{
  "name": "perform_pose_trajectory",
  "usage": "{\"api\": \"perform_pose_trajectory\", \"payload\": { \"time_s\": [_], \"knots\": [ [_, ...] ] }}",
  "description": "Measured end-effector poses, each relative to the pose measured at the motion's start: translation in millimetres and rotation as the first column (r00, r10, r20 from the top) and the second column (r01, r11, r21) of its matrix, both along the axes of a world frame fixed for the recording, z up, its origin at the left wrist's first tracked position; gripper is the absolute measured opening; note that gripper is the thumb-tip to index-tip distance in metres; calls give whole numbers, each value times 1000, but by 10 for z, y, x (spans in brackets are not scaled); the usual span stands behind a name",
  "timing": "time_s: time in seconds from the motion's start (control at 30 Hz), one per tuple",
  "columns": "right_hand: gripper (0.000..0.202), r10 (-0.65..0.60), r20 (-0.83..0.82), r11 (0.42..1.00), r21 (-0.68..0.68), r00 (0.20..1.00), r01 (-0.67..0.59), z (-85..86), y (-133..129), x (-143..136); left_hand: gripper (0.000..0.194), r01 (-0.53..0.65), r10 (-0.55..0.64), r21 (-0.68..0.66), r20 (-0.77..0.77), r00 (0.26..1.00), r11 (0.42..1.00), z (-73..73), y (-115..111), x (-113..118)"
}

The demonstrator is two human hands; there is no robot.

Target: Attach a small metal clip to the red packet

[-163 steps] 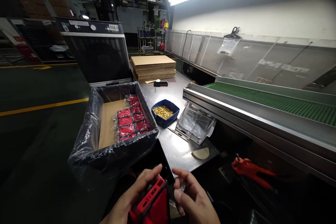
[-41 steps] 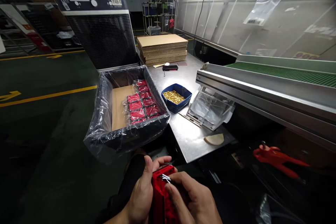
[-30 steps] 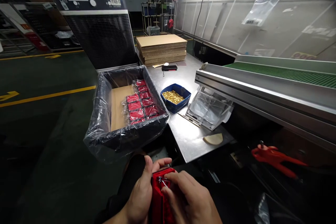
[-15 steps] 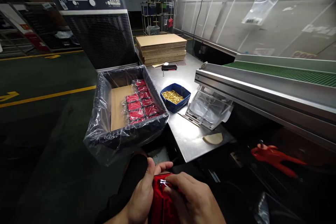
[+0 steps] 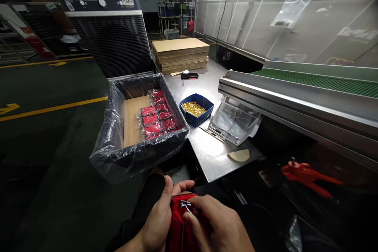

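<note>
Down at the bottom centre of the frame, the left hand [image 5: 158, 220] wraps the side of a red plastic part [image 5: 180, 224], its fingers clamped on it, thumb over the top edge. The right hand [image 5: 220, 226] sits just beside, its fingers [image 5: 201, 204] pinched together on a small metal clip [image 5: 185, 204] at the part's top.

The work is held in the air below the desk [image 5: 211, 155], over a dark gap, so if the pinch slips the clip would likely drop out of sight (the light down there is poor). Pressing at an angle could also bend the clip or seat it crooked. The lined box [image 5: 118, 153] of wrapped red parts [image 5: 158, 116] overhangs the desk edge, upper left of the hands; a knock from a rising elbow might tip it. The blue tray [image 5: 203, 104] of brass pieces [image 5: 193, 109] stands near the middle and could spill if bumped.

As for writing: the black machine [image 5: 113, 35] in the upper left carries a white label with characters too small to read, and the hanging bag [image 5: 288, 8] at upper right shows a barcode label, also illegible
</note>
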State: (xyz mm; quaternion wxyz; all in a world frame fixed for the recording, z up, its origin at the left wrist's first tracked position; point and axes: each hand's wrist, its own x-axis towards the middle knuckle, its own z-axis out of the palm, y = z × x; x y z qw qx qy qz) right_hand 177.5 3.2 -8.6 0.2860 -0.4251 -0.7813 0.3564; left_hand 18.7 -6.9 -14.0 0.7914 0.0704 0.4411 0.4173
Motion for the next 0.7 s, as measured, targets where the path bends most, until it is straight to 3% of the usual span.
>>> {"api": "perform_pose_trajectory", "payload": {
  "time_s": [0.1, 0.33, 0.4, 0.53, 0.6, 0.7],
  "knots": [
    [13, 12, -12, 1000, 6, 1000, -11, -4, 3, -5, 88, 3, -3, 1, -4, 1000, 1000, -21, -1, 13],
    [15, 43, -52, 996, -72, 998, -47, -58, 18, 8, 90, 26, -25, 33, -32, 999, 999, -225, -34, -5],
    [14, 52, -86, 994, -91, 995, -60, -48, 34, 9, 90, 29, -29, 16, -22, 999, 999, -229, -30, -9],
    [15, -45, -167, 991, -130, 985, 23, 18, 43, 44, 89, -16, 17, -39, 35, 999, 999, -154, -13, -11],
    [18, -86, -146, 992, -106, 986, 71, 48, 25, 63, 83, -27, 31, -44, 77, 997, 999, -119, -6, -12],
    [19, -83, -41, 996, 35, 996, 85, 46, -19, 52, 80, -37, 45, -68, 114, 992, 997, -135, 3, -12]
  ]
}}
